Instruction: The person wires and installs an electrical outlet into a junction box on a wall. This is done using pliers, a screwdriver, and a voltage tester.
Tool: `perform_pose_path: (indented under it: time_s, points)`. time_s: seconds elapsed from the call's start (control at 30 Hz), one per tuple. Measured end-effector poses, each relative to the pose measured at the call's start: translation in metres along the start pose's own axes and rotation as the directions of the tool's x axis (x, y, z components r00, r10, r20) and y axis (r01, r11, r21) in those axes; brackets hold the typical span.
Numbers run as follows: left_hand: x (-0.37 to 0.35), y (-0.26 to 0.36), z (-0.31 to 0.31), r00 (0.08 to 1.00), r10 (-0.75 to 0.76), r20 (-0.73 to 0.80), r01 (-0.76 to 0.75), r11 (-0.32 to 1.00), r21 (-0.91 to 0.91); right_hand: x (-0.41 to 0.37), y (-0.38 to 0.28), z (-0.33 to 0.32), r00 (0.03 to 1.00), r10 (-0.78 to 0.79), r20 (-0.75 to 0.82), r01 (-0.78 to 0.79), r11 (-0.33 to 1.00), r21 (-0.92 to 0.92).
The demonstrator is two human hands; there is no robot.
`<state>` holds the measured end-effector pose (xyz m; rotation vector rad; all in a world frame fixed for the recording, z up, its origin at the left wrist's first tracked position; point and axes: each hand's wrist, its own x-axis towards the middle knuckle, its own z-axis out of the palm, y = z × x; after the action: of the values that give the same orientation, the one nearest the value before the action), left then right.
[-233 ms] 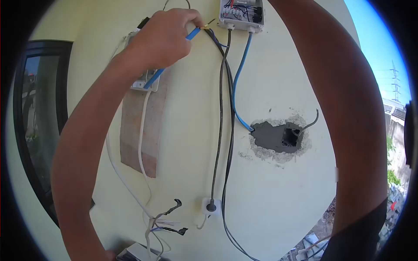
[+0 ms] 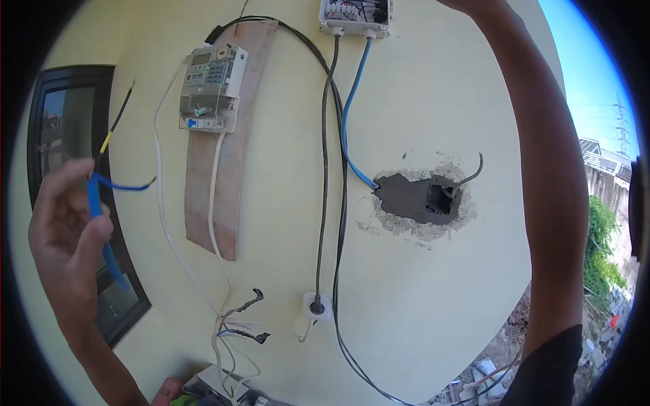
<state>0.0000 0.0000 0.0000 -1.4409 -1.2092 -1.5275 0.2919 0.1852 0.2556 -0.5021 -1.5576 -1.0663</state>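
Observation:
My left hand (image 2: 64, 233) pinches a short piece of blue-sheathed cable (image 2: 95, 196) between thumb and fingers, in front of the dark-framed window at left. From its upper end a black wire (image 2: 122, 111) with a yellow section points up, and a blue wire (image 2: 128, 187) with a bare tip bends right. My right arm reaches up on the right. Only the wrist end of my right hand (image 2: 470, 5) shows at the top edge; its fingers are out of frame. Nearest to it is an opened white junction box (image 2: 355, 19) with terminals and wires inside.
An electricity meter (image 2: 208, 88) hangs on a wooden board (image 2: 210, 196). Black cables (image 2: 322, 169) and a blue cable (image 2: 348, 111) run down from the box. A wall socket (image 2: 317, 308) holds a plug. Loose taped wires (image 2: 247, 335) stick out below. Grey mortar (image 2: 406, 199) surrounds a recessed box.
My left hand has swung from the upper middle down to the left with the blue cable, uncovering the meter. My right arm has shifted slightly, and the view has moved a little.

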Motion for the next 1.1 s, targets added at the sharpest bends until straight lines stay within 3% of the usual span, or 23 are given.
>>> perform_pose_path:
  time_s: [0.1, 0.13, 0.17, 0.2, 0.23, 0.27, 0.3, 0.33, 0.37, 0.4, 0.47, 0.53, 0.57, 0.6, 0.67, 0.7, 0.77, 0.83, 0.87, 0.97, 1.0, 1.07, 1.1]
  points:
    - [-0.122, 0.015, -0.039, 0.977, -0.164, -0.135, 0.152, 0.984, -0.097, -0.105, 0.052, -0.019, 0.961, 0.275, -0.037, -0.258, 0.935, 0.244]
    - [-0.153, 0.035, -0.030, 0.982, -0.163, -0.095, 0.132, 0.953, -0.274, -0.140, 0.077, -0.019, 0.937, 0.347, -0.029, -0.321, 0.894, 0.313]
    - [-0.162, 0.037, -0.023, 0.975, 0.078, 0.210, 0.062, 0.807, -0.587, -0.188, 0.072, -0.035, 0.871, 0.479, 0.108, -0.473, 0.759, 0.448]
    - [-0.197, 0.079, -0.024, 0.861, -0.203, 0.466, 0.452, 0.725, -0.520, -0.236, 0.067, -0.042, 0.804, 0.572, 0.163, -0.559, 0.633, 0.535]
    - [-0.221, 0.079, 0.011, 0.863, -0.051, 0.503, 0.407, 0.661, -0.631, -0.292, 0.067, -0.043, 0.781, 0.575, 0.244, -0.580, 0.523, 0.625]
    - [-0.238, 0.061, 0.060, 0.717, 0.146, 0.682, 0.509, 0.559, -0.654, -0.344, 0.057, -0.047, 0.703, 0.605, 0.375, -0.652, 0.337, 0.679]
    - [-0.276, 0.073, 0.090, 0.725, 0.032, 0.688, 0.605, 0.448, -0.658, -0.392, 0.040, -0.059, 0.518, 0.639, 0.569, -0.795, 0.116, 0.595]
    - [-0.295, 0.099, 0.128, 0.724, -0.083, 0.685, 0.670, 0.318, -0.671, -0.451, 0.024, -0.061, 0.426, 0.590, 0.686, -0.826, -0.056, 0.560]
    - [-0.291, 0.129, 0.159, 0.623, -0.136, 0.771, 0.761, 0.334, -0.556, -0.501, 0.004, -0.069, 0.318, 0.537, 0.782, -0.848, -0.209, 0.488]
    - [-0.314, 0.144, 0.191, 0.542, -0.204, 0.815, 0.835, 0.240, -0.495, -0.560, -0.012, -0.077, 0.234, 0.462, 0.855, -0.832, -0.360, 0.422]
    - [-0.354, 0.176, 0.223, 0.388, -0.154, 0.909, 0.912, 0.207, -0.354, -0.644, -0.060, -0.134, -0.014, 0.312, 0.950, -0.652, -0.723, 0.228]
    - [-0.392, 0.193, 0.244, 0.268, -0.064, 0.961, 0.962, 0.078, -0.263, -0.674, -0.096, -0.189, -0.135, 0.281, 0.950, -0.750, -0.656, 0.087]
    - [-0.407, 0.198, 0.258, 0.218, -0.022, 0.976, 0.976, -0.019, -0.219, -0.678, -0.106, -0.209, -0.175, 0.310, 0.934, -0.735, -0.673, 0.086]
    - [-0.418, 0.210, 0.269, 0.188, 0.007, 0.982, 0.982, -0.025, -0.188, -0.684, -0.111, -0.227, -0.207, 0.331, 0.921, -0.725, -0.683, 0.082]
    - [-0.436, 0.230, 0.293, -0.052, 0.020, 0.998, 0.982, -0.180, 0.054, -0.705, -0.120, -0.246, -0.293, 0.392, 0.872, -0.832, -0.554, -0.031]
    - [-0.448, 0.237, 0.301, -0.107, 0.082, 0.991, 0.978, -0.172, 0.120, -0.713, -0.121, -0.256, -0.320, 0.440, 0.839, -0.882, -0.462, -0.094]
    - [-0.457, 0.255, 0.310, -0.171, 0.152, 0.973, 0.967, -0.161, 0.195, -0.734, -0.128, -0.278, -0.379, 0.502, 0.777, -0.867, -0.487, -0.108]
    - [-0.451, 0.278, 0.308, -0.113, 0.351, 0.930, 0.989, 0.132, 0.070, -0.725, -0.120, -0.309, -0.507, 0.573, 0.644, -0.819, -0.553, -0.153]
    - [-0.445, 0.279, 0.305, -0.117, 0.352, 0.929, 0.989, 0.124, 0.077, -0.712, -0.108, -0.327, -0.583, 0.580, 0.569, -0.777, -0.603, -0.181]
    - [-0.435, 0.259, 0.293, -0.268, 0.528, 0.806, 0.935, 0.346, 0.085, -0.736, -0.090, -0.395, -0.731, 0.648, 0.215, -0.682, -0.681, -0.266]
    - [-0.437, 0.246, 0.289, -0.273, 0.526, 0.805, 0.935, 0.341, 0.095, -0.745, -0.084, -0.418, -0.749, 0.661, 0.045, -0.645, -0.712, -0.277]
    - [-0.444, 0.217, 0.281, -0.332, 0.488, 0.807, 0.917, 0.367, 0.156, -0.814, -0.094, -0.485, -0.419, 0.874, -0.246, -0.616, -0.473, -0.630]
    - [-0.441, 0.201, 0.278, -0.338, 0.492, 0.802, 0.917, 0.364, 0.162, -0.828, -0.101, -0.513, -0.377, 0.851, -0.365, -0.433, -0.510, -0.743]
